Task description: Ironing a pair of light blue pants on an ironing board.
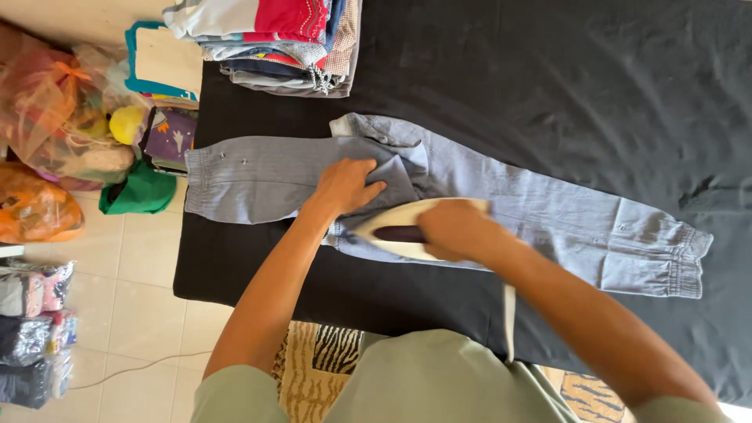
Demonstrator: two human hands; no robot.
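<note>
Those grey-blue trousers [470, 196] lie flat across the black cloth [595, 86]. Left hand [345, 186] presses open-fingered on the fabric, right hand [454, 229] clenches the cream iron [392, 227]. I'd keep fingers clear of the tip.

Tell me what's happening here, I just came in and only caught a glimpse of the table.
A person is ironing a pair of grey-blue trousers spread flat on a black cloth over the table. The right hand grips the dark handle of a cream iron resting on the trousers' middle, while the left hand presses the fabric flat beside it. A stack of folded clothes sits at the table's far corner, and bags of clothes lie on the floor.
</note>
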